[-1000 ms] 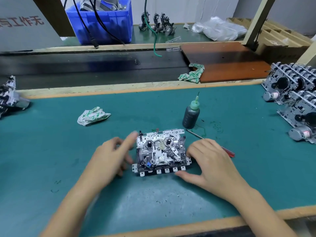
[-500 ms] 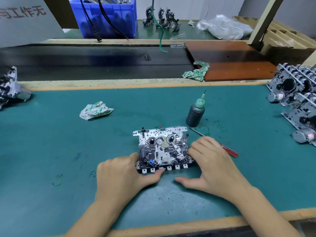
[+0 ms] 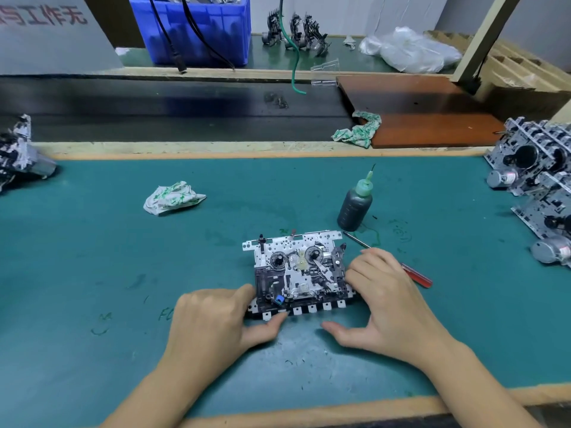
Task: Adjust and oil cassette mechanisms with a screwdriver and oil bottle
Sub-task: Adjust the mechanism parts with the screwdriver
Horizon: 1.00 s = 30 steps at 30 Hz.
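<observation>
A cassette mechanism lies flat on the green mat in front of me. My left hand holds its front left corner, with the fingers at the left side and the thumb against the front keys. My right hand has its fingers curled over the mechanism's right edge, while the thumb lies spread on the mat, apart from the keys. A dark oil bottle with a green needle cap stands upright just behind. The red-handled screwdriver lies on the mat behind my right hand, which hides its middle.
A crumpled cloth lies at the back left of the mat. Several more mechanisms are stacked at the right edge and one sits at the far left. Behind the mat runs a black belt, with a brown board and a blue crate.
My left hand moved from the mechanism's back left corner down to its front left corner and took hold. My right hand stayed on the right edge.
</observation>
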Each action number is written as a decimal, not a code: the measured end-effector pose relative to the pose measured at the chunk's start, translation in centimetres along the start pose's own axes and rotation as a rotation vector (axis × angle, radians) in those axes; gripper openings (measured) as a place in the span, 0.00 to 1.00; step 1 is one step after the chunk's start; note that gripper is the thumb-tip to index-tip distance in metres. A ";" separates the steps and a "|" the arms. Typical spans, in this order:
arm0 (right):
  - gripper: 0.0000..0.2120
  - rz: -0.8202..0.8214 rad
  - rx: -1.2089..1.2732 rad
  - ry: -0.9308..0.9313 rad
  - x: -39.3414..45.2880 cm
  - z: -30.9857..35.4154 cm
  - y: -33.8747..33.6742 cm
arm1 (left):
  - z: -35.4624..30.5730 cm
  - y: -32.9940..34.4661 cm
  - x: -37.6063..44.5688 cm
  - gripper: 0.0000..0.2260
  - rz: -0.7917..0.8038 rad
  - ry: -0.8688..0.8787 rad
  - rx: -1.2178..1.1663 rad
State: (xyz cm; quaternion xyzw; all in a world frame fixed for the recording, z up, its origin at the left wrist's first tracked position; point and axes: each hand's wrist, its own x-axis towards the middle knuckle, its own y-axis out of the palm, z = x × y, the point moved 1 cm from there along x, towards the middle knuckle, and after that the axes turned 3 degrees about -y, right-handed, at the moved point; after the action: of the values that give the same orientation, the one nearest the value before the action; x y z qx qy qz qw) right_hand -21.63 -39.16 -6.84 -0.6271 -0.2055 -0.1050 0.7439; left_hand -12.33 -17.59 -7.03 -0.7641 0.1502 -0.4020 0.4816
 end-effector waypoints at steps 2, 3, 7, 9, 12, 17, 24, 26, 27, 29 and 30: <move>0.26 -0.001 -0.015 -0.024 0.1 -0.2 0.0 | 0.1 -0.1 0.0 0.22 0.012 0.018 -0.001; 0.26 -0.003 -0.030 -0.034 0.1 -0.2 0.1 | 0.1 -0.1 0.0 0.22 0.021 0.031 -0.011; 0.25 -0.040 -0.098 -0.038 -0.1 -0.2 0.4 | -0.2 -0.3 0.1 0.21 0.031 0.018 -0.082; 0.25 -0.053 -0.104 -0.024 0.0 -0.1 0.4 | -0.3 -0.4 0.1 0.22 0.032 0.013 -0.096; 0.25 -0.055 -0.080 -0.004 -0.1 -0.1 0.5 | -0.4 -0.2 0.2 0.21 0.026 0.013 -0.066; 0.25 -0.007 -0.050 -0.021 -0.5 0.2 0.3 | 0.1 -0.1 0.2 0.27 0.019 -0.039 -0.068; 0.23 -0.016 -0.018 -0.029 -0.8 0.3 0.3 | 0.8 -0.5 0.3 0.24 0.118 0.026 -0.081; 0.24 -0.014 -0.010 -0.012 -0.8 0.2 0.4 | 0.5 -0.3 0.3 0.23 0.072 0.047 -0.021; 0.24 -0.015 0.000 -0.007 -0.9 0.1 0.3 | 0.3 -0.2 0.4 0.24 0.040 0.065 0.008; 0.24 -0.018 0.021 -0.008 -0.8 -0.3 0.1 | 0.0 0.0 0.5 0.24 -0.007 0.086 0.025; 0.24 -0.016 0.026 -0.014 -0.8 -0.4 0.0 | -0.2 0.0 0.5 0.24 -0.016 0.082 0.021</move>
State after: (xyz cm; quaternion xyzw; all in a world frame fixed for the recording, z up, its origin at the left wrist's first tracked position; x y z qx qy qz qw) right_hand -22.26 -39.67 -7.30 -0.6165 -0.2171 -0.1037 0.7497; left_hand -12.13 -18.05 -6.78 -0.7431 0.1594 -0.4383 0.4799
